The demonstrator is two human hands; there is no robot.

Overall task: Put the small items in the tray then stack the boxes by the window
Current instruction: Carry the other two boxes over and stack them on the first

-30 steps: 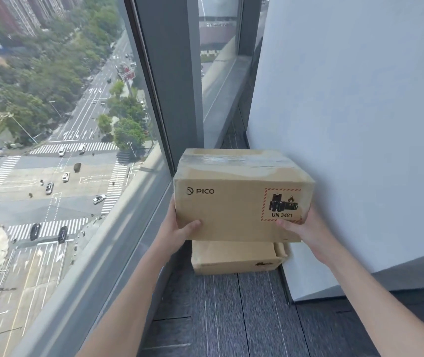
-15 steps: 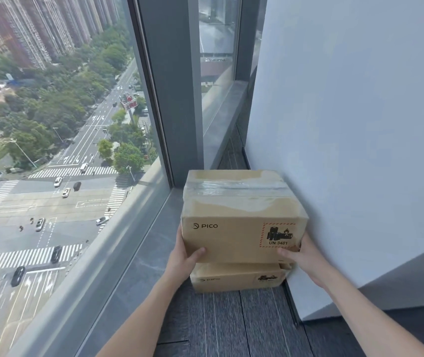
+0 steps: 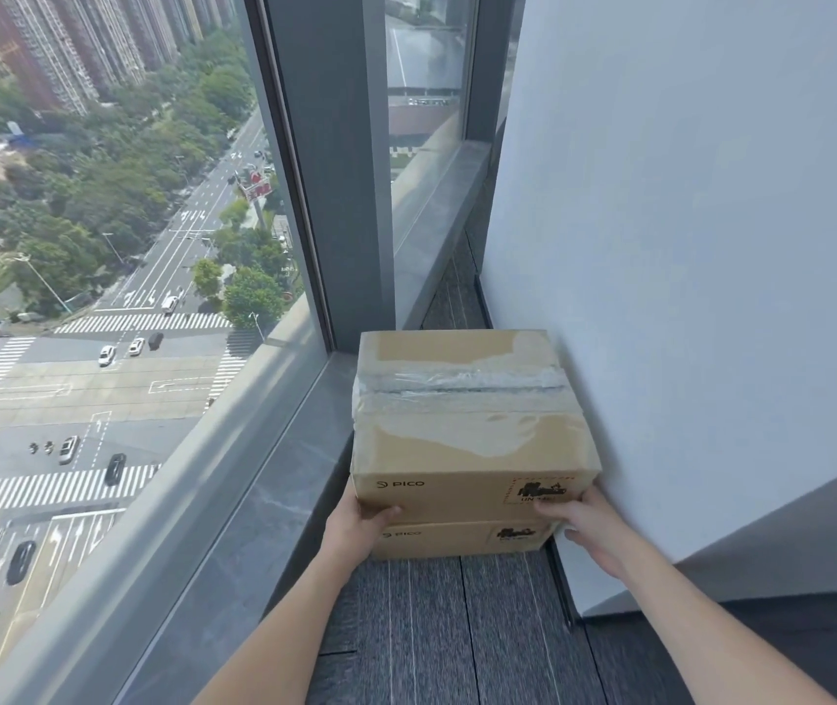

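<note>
A taped cardboard box (image 3: pixel 467 429) marked PICO rests on top of a second PICO box (image 3: pixel 457 539), of which only the front face shows. The stack stands on the floor between the window ledge and the white wall. My left hand (image 3: pixel 357 526) grips the upper box's lower left front corner, thumb on its front face. At the lower right corner my right hand (image 3: pixel 584 526) holds the same box, fingers across the hazard label. No tray or small items are in view.
A grey stone window ledge (image 3: pixel 273 501) runs along the left under the tall glass, with a dark window post (image 3: pixel 335 160) behind the boxes. The white wall (image 3: pixel 686 246) closes in on the right. Grey striped carpet (image 3: pixel 457 628) covers the floor in front.
The upper box has come down from mid-air onto the lower box, and both hands went down with it, still holding its lower corners.
</note>
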